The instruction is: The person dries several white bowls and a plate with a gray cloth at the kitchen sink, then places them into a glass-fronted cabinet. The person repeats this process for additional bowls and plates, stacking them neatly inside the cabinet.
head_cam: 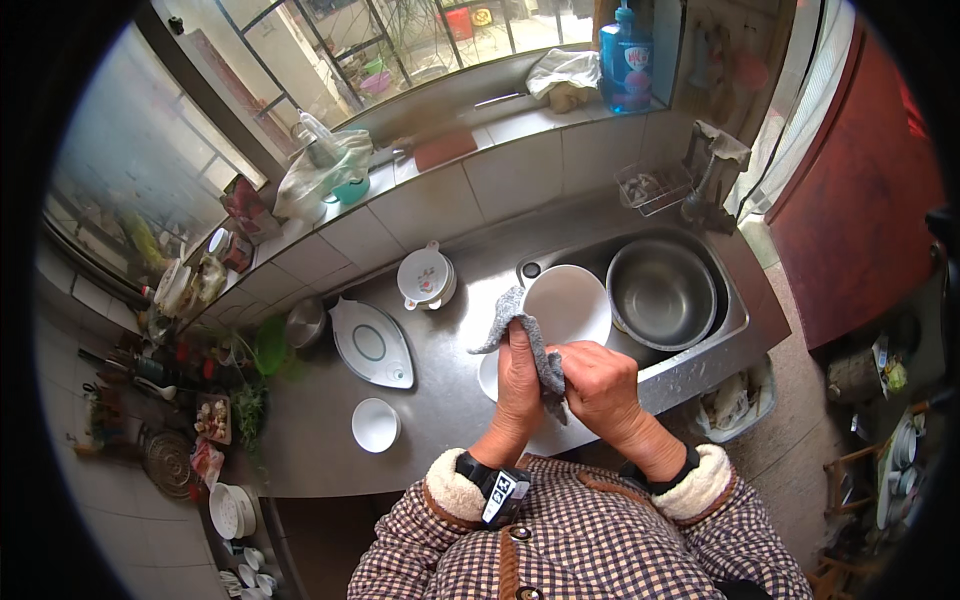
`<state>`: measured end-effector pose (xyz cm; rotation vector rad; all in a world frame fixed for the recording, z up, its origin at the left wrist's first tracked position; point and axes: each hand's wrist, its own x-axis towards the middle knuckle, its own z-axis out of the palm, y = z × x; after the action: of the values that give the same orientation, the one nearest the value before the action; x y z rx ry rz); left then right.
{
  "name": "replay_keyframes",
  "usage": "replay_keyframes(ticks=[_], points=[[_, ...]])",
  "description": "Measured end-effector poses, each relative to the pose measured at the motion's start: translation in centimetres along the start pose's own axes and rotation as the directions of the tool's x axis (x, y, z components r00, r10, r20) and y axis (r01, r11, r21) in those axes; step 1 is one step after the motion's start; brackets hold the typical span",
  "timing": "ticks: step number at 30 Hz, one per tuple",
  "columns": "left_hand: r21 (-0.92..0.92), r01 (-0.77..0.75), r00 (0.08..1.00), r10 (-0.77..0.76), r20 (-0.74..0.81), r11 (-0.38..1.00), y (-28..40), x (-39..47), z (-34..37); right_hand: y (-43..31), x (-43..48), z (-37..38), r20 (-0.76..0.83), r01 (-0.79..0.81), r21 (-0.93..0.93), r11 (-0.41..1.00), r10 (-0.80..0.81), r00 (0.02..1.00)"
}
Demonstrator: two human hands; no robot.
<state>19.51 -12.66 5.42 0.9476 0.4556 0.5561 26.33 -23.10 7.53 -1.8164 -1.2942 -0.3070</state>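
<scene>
Both my hands hold a grey cloth (536, 334) above the front edge of a steel counter. My left hand (517, 375) grips its middle, thumb up, with one end flopping over to the left. My right hand (600, 379) is closed on the cloth's right side. Behind them a large white bowl (568, 304) sits at the sink's left part, and a steel pot (661, 294) is in the sink. A white dish (489, 375) shows partly behind my left hand. Further left are a small white bowl (376, 425), a fish-shaped plate (373, 343) and a lidded white container (425, 276).
The faucet (701, 202) and a wire rack (654, 187) stand behind the sink (739, 307). A blue soap bottle (625, 64) and a bagged item (322, 169) are on the tiled sill. Greens (251, 409) lie at the counter's left. A bin (739, 405) stands below, right.
</scene>
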Motion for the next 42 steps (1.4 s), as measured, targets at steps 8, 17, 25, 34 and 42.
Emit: replay_keyframes(ticks=[8, 17, 25, 34, 42], points=[[0.357, -0.089, 0.994, 0.107, -0.030, 0.930, 2.6, -0.5, -1.9, -0.8, 1.3, -3.7, 0.012, 0.071, 0.233, 0.970, -0.075, 0.997], [0.798, 0.016, 0.999, 0.023, -0.038, 0.602, 5.1, -3.2, -4.9, -1.6, -0.8, 0.5, 0.708, -0.723, 0.683, -0.107, 0.342, 0.618], [0.913, -0.407, 0.751, 0.574, 0.326, 0.014, 5.4, -6.9, -7.4, -4.8, -0.2, 5.8, 0.684, -0.764, 0.637, 0.099, 0.382, 0.621], [0.858, -0.465, 0.867, 0.307, 0.392, 0.218, 6.9, -10.6, -11.6, -9.3, 1.5, 10.4, 0.616, -0.639, 0.671, 0.377, 0.197, 0.763], [0.826, -0.364, 0.917, 0.010, 0.399, 0.431, 8.2, -15.6, -17.5, -10.2, 3.2, 17.0, 0.804, -0.858, 0.498, 0.121, 0.306, 0.510]])
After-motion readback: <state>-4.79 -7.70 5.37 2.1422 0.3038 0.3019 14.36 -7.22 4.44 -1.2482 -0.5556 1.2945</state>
